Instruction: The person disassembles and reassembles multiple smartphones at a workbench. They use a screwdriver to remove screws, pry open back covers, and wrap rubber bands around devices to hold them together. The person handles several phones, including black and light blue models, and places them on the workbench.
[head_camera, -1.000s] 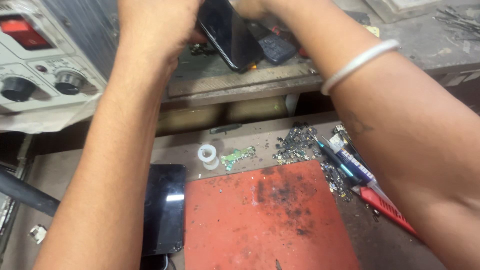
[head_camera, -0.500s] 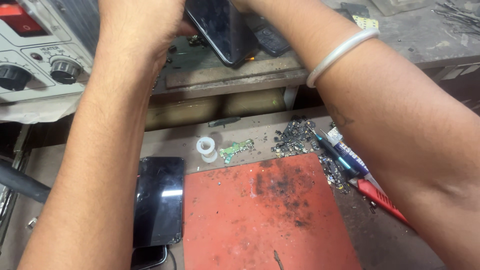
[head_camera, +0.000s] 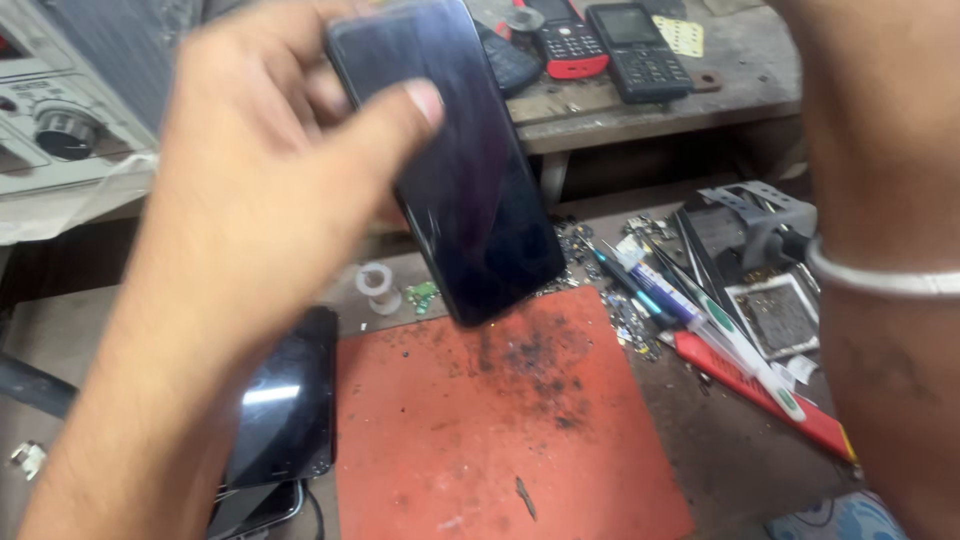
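One smartphone (head_camera: 455, 170) is hanging above the desk (head_camera: 700, 420), and the left hand (head_camera: 270, 190) is pinching it near its far end, thumb lying across the dark glass and the other fingers hidden behind. Its long axis is running from far left down to near right, so the free lower end is pointing at the far edge of the red mat (head_camera: 500, 430). Only the forearm and bangle of the right arm (head_camera: 880, 280) are showing at the right edge; that hand is lying out of view, so I cannot tell whether it is spread or closed, and the left hand is plainly the nearer one to the phone. Two more dark phones (head_camera: 285, 400) are lying stacked on the desk just left of the mat. Two keypad handsets (head_camera: 600, 40) are resting on the far shelf. One small spool (head_camera: 378, 285) is standing beside a green scrap, and several pens and tools (head_camera: 700, 320) are lying right of the mat.
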